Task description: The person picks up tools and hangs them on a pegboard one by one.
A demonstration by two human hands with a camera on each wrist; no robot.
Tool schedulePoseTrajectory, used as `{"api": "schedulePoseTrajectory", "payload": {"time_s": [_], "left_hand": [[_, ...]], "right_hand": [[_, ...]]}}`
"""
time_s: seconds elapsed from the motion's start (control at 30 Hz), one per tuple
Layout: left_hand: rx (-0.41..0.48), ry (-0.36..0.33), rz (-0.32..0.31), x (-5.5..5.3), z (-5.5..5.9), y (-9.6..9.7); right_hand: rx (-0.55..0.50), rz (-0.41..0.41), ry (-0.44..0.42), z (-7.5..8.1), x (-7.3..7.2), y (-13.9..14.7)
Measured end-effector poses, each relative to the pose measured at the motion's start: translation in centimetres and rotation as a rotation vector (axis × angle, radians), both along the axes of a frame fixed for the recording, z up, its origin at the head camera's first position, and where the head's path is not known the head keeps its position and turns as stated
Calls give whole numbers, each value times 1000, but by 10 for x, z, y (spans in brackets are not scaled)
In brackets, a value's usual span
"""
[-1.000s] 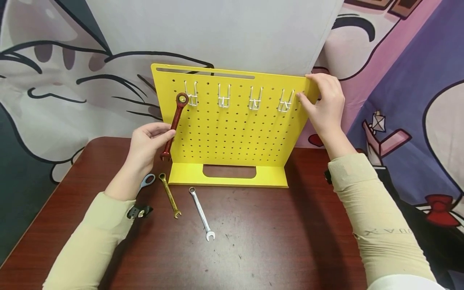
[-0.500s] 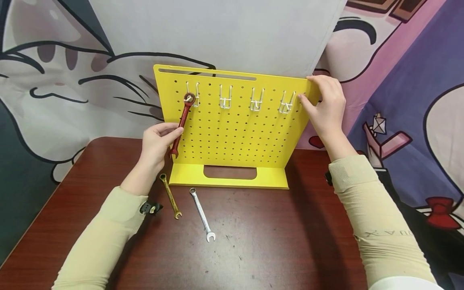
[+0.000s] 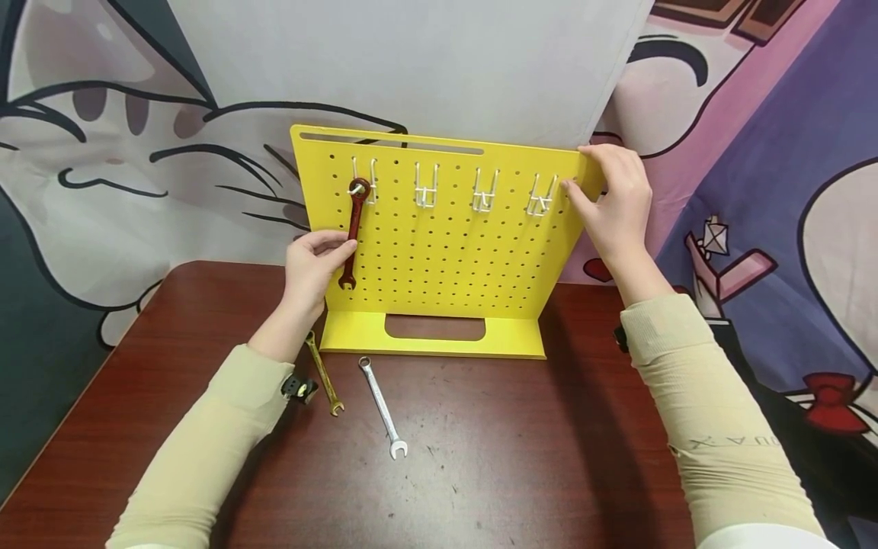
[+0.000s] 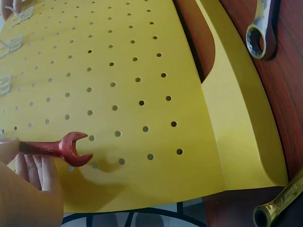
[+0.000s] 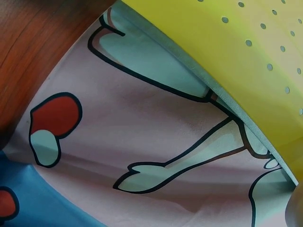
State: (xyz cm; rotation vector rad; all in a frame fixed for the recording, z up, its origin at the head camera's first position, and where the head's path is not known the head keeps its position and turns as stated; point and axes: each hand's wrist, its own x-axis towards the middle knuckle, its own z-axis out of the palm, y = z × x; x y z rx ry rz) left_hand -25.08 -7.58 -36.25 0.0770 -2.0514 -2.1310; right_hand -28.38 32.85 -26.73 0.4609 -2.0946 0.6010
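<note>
My left hand (image 3: 312,267) pinches a dark red combination wrench (image 3: 354,221) by its shaft, thumb in front. The wrench hangs nearly upright against a yellow pegboard (image 3: 439,259). Its ring end is at the leftmost white hook (image 3: 373,183), and the hook's tip shows through the ring. In the left wrist view, the open jaw of the red wrench (image 4: 71,149) sticks out beyond the fingers, in front of the board. My right hand (image 3: 624,198) grips the board's upper right edge, thumb on the front face. The right wrist view shows only a sliver of that hand.
Several white hooks (image 3: 425,187) line the board's upper part. A gold wrench (image 3: 324,377), partly behind my left wrist, and a silver wrench (image 3: 380,404) lie on the brown table (image 3: 521,457) before the base. Printed cloth (image 3: 226,183) hangs behind the board.
My left hand has moved right with the red wrench, bringing its ring onto the leftmost hook's tip. The wrench now hangs straighter. A blue loop-shaped handle is now hidden by the left arm.
</note>
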Motion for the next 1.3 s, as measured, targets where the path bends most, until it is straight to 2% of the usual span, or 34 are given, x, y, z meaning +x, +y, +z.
{"api": "schedulePoseTrajectory", "payload": {"time_s": [0.33,0.5,0.63,0.77,0.97,1.07,1.2,1.3], "left_hand": [[-29,1,-28,-3,-2,-2],[-21,30,-46,1,-6,-10],[-85,43,-62,9,-10,-19],[-217,41,-79,17,-13,-30],[-553,30,-57,30,-20,-53],[-679,64,-68,37,-27,-65],[-764,96,-96,47,-36,-81],[-796,86,-128,55,-42,-92]], "right_hand": [[3,1,1,0,0,1],[-1,6,7,-2,-1,1],[1,8,10,-1,-2,1],[2,7,10,-1,-2,1],[3,3,7,0,-2,1],[2,3,7,0,-2,1],[2,3,6,-1,-2,2],[5,2,5,-1,-2,2]]}}
